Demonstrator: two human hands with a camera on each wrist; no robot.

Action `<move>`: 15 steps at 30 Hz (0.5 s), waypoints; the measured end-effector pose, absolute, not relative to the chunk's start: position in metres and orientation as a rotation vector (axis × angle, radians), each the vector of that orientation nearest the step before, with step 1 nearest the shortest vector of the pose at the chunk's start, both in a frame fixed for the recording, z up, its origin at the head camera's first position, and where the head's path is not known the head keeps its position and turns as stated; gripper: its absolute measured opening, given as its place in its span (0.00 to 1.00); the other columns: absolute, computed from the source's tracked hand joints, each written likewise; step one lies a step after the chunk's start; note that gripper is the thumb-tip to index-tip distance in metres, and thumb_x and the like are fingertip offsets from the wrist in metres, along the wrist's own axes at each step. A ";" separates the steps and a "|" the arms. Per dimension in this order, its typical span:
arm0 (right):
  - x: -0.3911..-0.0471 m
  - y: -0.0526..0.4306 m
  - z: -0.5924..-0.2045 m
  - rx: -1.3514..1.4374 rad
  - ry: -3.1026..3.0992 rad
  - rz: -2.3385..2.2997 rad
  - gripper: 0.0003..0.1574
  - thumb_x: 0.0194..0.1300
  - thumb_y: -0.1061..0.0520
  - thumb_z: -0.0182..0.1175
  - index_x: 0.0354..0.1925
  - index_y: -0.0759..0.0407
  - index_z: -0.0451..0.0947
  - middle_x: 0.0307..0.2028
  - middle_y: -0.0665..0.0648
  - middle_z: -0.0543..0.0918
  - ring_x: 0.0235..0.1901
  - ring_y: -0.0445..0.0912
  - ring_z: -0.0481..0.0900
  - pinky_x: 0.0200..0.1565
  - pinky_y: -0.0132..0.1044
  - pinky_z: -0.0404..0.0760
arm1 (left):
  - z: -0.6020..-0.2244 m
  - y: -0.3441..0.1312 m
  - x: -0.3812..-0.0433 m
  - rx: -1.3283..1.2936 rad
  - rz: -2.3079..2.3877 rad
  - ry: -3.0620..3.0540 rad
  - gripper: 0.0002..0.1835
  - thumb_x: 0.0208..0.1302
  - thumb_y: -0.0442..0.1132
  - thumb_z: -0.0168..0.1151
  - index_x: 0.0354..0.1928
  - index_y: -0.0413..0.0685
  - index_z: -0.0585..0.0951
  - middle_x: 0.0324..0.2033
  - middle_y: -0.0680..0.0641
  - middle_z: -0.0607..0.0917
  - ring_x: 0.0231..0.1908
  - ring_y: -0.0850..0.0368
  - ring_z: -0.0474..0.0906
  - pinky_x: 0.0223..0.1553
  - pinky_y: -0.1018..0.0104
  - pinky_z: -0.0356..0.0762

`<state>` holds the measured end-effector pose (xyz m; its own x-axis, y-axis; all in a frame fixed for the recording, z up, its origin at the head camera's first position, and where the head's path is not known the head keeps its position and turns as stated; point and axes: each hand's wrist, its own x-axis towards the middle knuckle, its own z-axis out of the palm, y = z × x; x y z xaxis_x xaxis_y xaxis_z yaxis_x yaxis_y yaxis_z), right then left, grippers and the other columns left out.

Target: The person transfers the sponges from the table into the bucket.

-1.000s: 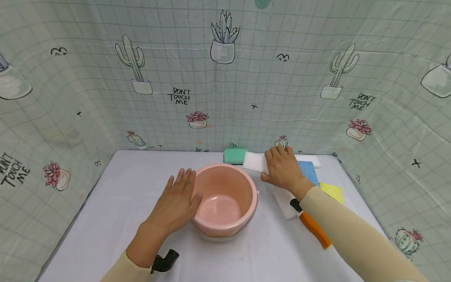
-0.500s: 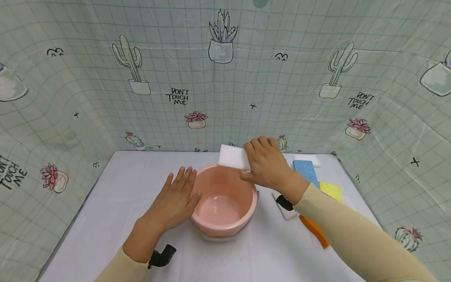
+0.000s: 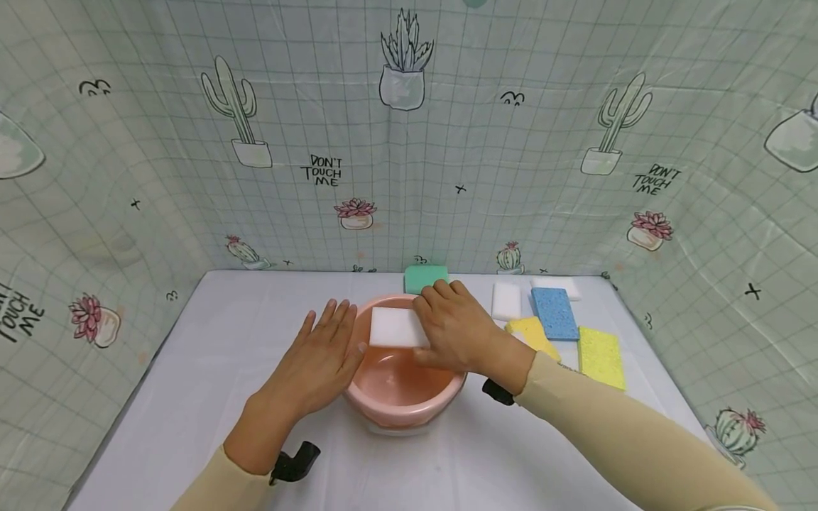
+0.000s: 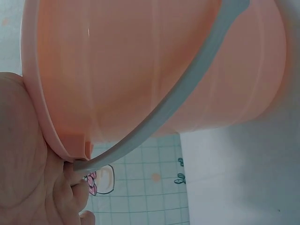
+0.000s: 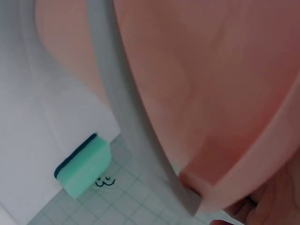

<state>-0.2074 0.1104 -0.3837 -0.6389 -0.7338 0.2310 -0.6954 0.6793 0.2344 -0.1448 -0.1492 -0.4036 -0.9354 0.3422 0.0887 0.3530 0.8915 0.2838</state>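
Note:
A pink bucket (image 3: pixel 405 415) stands upright in the middle of the table, and its grey handle (image 4: pixel 176 96) hangs down the side in both wrist views. My left hand (image 3: pixel 313 362) rests against the bucket's left rim with its fingers straight. In my right hand (image 3: pixel 456 328) is a white sponge block (image 3: pixel 395 327), gripped at its right end over the bucket's opening, inside the far rim. The sponge does not show in the right wrist view, where the rim hides most of the hand.
A green sponge (image 3: pixel 424 278) with a dark scouring side lies behind the bucket. To the right lie a small white block (image 3: pixel 506 301), another white block (image 3: pixel 569 287), a blue sponge (image 3: pixel 554 313), a yellow sponge (image 3: pixel 532 335) and a yellow-green sponge (image 3: pixel 601 356). A patterned curtain surrounds the table.
My right hand has lifted the white sponge from the back right of the table and carried it left, then down over the bucket. My left hand has stayed at the rim.

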 end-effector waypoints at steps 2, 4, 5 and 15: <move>-0.207 0.109 -0.385 1.147 -2.601 -0.177 0.35 0.57 0.32 0.69 0.45 0.58 0.76 0.39 0.55 0.78 0.42 0.51 0.70 0.44 0.45 0.70 | -0.403 -0.149 -0.145 -0.551 -0.462 -3.024 0.38 0.84 0.55 0.42 0.82 0.35 0.56 0.82 0.37 0.57 0.84 0.39 0.46 0.83 0.38 0.42; -0.207 0.108 -0.386 1.162 -2.607 -0.177 0.35 0.57 0.32 0.70 0.45 0.58 0.76 0.39 0.55 0.78 0.42 0.51 0.71 0.44 0.45 0.71 | -0.403 -0.149 -0.145 -0.552 -0.460 -3.022 0.38 0.84 0.55 0.42 0.82 0.35 0.56 0.82 0.37 0.57 0.84 0.39 0.46 0.83 0.38 0.42; -0.207 0.107 -0.387 1.168 -2.610 -0.182 0.35 0.56 0.32 0.70 0.45 0.58 0.76 0.39 0.55 0.79 0.42 0.51 0.71 0.44 0.45 0.71 | -0.403 -0.149 -0.146 -0.553 -0.458 -3.019 0.38 0.84 0.55 0.42 0.82 0.35 0.56 0.82 0.37 0.57 0.84 0.39 0.46 0.83 0.38 0.42; -0.207 0.101 -0.390 1.223 -2.658 -0.273 0.37 0.56 0.29 0.69 0.45 0.56 0.76 0.41 0.55 0.80 0.45 0.51 0.72 0.47 0.46 0.69 | -0.405 -0.150 -0.147 -0.562 -0.475 -2.996 0.37 0.83 0.52 0.44 0.82 0.34 0.57 0.82 0.36 0.59 0.83 0.39 0.48 0.83 0.39 0.44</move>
